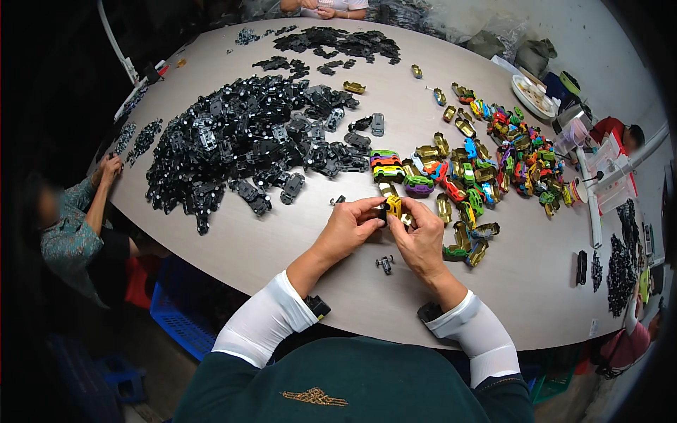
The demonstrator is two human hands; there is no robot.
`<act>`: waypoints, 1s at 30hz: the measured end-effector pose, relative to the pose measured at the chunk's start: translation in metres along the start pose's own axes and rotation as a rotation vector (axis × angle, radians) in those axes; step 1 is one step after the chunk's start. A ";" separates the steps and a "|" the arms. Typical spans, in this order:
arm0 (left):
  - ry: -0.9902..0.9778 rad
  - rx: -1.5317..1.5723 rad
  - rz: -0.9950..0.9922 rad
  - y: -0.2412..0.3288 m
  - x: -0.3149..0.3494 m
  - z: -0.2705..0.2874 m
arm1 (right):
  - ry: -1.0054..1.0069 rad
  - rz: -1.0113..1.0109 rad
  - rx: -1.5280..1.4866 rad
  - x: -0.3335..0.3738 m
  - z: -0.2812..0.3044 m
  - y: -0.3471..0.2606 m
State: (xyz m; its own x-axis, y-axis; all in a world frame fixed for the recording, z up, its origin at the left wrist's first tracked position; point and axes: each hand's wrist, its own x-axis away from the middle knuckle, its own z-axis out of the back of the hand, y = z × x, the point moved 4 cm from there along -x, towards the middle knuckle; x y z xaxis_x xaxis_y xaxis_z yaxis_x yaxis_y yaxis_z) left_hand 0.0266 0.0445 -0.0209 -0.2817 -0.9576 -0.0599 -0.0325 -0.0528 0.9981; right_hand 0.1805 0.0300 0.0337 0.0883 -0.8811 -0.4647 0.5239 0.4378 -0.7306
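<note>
While left hand pinches yellow toy car, right hand grips same car.

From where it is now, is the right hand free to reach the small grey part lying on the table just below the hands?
Probably yes: the small grey part lies in the open beside the right hand, nothing between, though both hands hold the yellow toy car.

Both hands meet over the near part of the table. The left hand and the right hand hold a small yellow toy car body between their fingers. A small grey part lies just below them. A big pile of black chassis parts lies far left, and colourful car shells lie to the right.
</note>
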 end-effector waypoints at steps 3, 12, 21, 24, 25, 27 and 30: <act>-0.007 -0.065 -0.030 0.007 0.001 -0.001 | -0.035 0.000 0.033 0.000 0.000 0.000; 0.131 0.178 0.014 0.005 0.002 -0.002 | 0.023 0.002 -0.002 0.002 0.001 -0.002; 0.119 -0.067 -0.067 0.008 0.003 -0.002 | 0.000 0.033 0.042 0.002 -0.002 -0.001; 0.140 -0.084 -0.105 0.017 0.004 -0.004 | -0.006 0.011 0.031 0.003 -0.002 0.001; 0.141 -0.093 -0.112 0.017 0.004 -0.004 | -0.004 0.016 0.028 0.003 -0.002 0.001; 0.142 -0.112 -0.126 0.016 0.004 -0.003 | 0.001 0.025 0.022 0.003 -0.002 0.001; 0.141 -0.130 -0.118 0.017 0.005 -0.002 | 0.018 0.069 0.031 0.003 -0.002 0.000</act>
State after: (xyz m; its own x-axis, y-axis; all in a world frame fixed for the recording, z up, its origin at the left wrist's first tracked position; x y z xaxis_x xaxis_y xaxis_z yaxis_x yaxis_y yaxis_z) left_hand 0.0268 0.0383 -0.0045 -0.1462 -0.9722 -0.1830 0.0693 -0.1946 0.9784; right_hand 0.1790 0.0284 0.0310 0.1099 -0.8456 -0.5224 0.5433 0.4912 -0.6808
